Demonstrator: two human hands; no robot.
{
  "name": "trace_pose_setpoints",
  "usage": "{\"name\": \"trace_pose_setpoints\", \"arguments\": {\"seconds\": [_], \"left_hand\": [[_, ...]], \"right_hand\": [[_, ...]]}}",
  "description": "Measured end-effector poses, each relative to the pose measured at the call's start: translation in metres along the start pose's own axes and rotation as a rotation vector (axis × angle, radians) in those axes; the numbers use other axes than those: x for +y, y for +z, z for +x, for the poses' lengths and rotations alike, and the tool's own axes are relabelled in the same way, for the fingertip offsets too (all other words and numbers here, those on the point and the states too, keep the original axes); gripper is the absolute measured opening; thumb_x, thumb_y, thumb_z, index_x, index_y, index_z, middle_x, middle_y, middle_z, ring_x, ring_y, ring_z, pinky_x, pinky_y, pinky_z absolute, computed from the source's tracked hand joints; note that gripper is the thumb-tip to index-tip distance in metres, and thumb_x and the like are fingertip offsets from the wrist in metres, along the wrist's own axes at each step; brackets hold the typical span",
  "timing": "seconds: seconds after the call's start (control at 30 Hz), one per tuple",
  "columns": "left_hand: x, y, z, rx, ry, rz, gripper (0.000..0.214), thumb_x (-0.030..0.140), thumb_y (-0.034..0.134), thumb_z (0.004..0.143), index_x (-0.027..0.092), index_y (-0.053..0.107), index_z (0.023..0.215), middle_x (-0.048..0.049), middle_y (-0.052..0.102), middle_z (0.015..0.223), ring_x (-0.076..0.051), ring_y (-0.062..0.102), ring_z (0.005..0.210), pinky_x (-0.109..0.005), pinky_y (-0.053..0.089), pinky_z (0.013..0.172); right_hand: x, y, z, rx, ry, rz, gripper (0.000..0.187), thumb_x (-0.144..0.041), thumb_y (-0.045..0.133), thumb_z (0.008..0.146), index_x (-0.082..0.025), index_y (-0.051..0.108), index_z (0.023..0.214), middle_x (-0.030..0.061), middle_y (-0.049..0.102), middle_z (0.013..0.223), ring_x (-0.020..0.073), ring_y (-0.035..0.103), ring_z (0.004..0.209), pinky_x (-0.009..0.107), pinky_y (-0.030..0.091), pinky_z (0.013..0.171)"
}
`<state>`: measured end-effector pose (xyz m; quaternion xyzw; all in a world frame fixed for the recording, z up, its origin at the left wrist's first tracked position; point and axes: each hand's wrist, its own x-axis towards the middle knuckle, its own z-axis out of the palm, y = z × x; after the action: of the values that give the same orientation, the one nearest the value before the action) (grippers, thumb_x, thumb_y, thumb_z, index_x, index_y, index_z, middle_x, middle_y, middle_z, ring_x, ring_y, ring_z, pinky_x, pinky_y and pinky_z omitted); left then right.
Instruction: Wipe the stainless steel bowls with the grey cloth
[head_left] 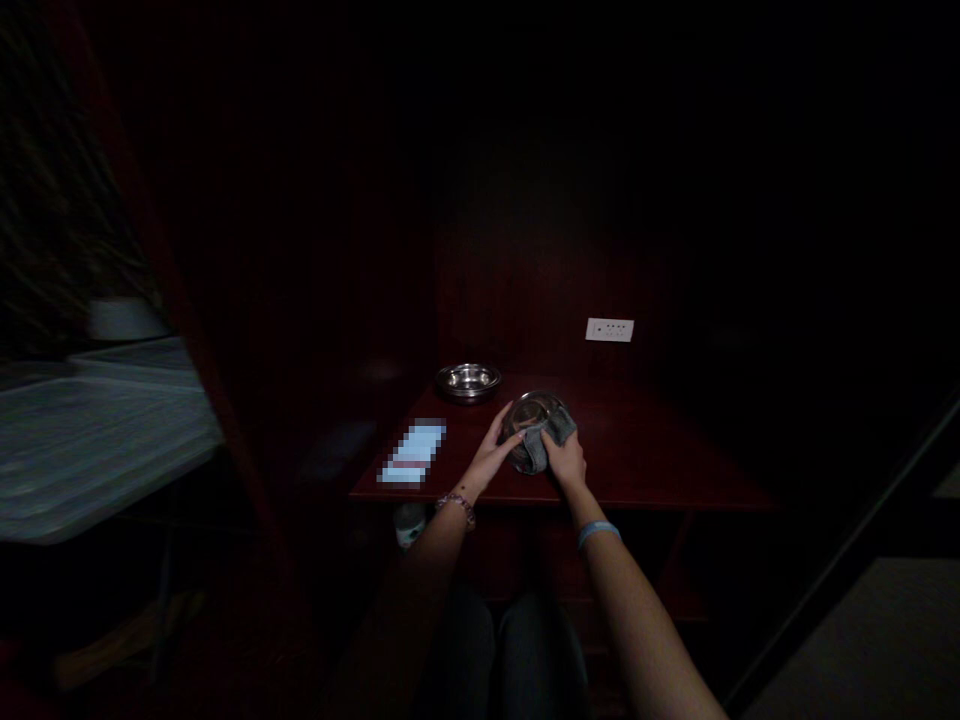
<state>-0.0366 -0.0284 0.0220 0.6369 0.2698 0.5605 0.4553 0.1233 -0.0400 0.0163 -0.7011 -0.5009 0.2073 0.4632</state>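
Note:
Tilted toward me above the dark red desk (pixel 660 460) is a shiny metal bowl (pixel 534 408). My left hand (pixel 491 455) grips its left side, fingers behind the rim and thumb in front. A grey cloth (pixel 535 450) lies over the bowl's near right edge. My right hand (pixel 566 458) pinches the cloth against that edge, the thumb on top and the other fingers mostly hidden. Farther back on the left, other metal bowls (pixel 468 380) appear stacked on the desk.
A blurred-out bright phone-like rectangle (pixel 414 452) lies at the desk's left. A white power socket (pixel 610 329) is on the back wall. Below the desk edge stands a bottle (pixel 409 524). A pale table (pixel 97 430) is at far left, beyond the dark partition.

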Motion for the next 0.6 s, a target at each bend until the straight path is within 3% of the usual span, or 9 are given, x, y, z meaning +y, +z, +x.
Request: {"name": "trace_pose_setpoints", "arguments": {"seconds": [0.2, 0.43, 0.6], "left_hand": [[-0.007, 0.000, 0.002, -0.042, 0.021, 0.019, 0.069, 0.036, 0.067, 0.076, 0.020, 0.037, 0.137, -0.0103, 0.048, 0.140, -0.025, 0.043, 0.131, -0.043, 0.029, 0.113], [-0.015, 0.002, 0.000, -0.094, 0.017, 0.145, 0.086, 0.036, 0.073, 0.070, 0.020, 0.030, 0.142, -0.0117, 0.041, 0.145, -0.025, 0.038, 0.134, -0.043, 0.024, 0.116], [-0.016, 0.003, -0.001, -0.103, 0.040, 0.186, 0.077, 0.034, 0.067, 0.075, 0.017, 0.031, 0.141, -0.0128, 0.041, 0.145, -0.024, 0.036, 0.136, -0.043, 0.021, 0.117]], "right_hand": [[0.001, 0.001, 0.001, 0.047, 0.019, 0.019, 0.060, -0.055, 0.051, 0.082, -0.022, 0.046, 0.132, 0.0075, 0.065, 0.112, 0.0256, 0.062, 0.104, 0.039, 0.047, 0.093], [0.000, 0.000, 0.001, 0.066, 0.033, 0.039, 0.060, -0.054, 0.053, 0.082, -0.023, 0.046, 0.132, 0.0078, 0.065, 0.112, 0.0247, 0.063, 0.101, 0.038, 0.048, 0.091], [0.001, 0.000, -0.001, 0.060, 0.009, 0.023, 0.059, -0.054, 0.054, 0.081, -0.023, 0.049, 0.131, 0.0081, 0.066, 0.110, 0.0246, 0.064, 0.100, 0.037, 0.048, 0.091]]}}
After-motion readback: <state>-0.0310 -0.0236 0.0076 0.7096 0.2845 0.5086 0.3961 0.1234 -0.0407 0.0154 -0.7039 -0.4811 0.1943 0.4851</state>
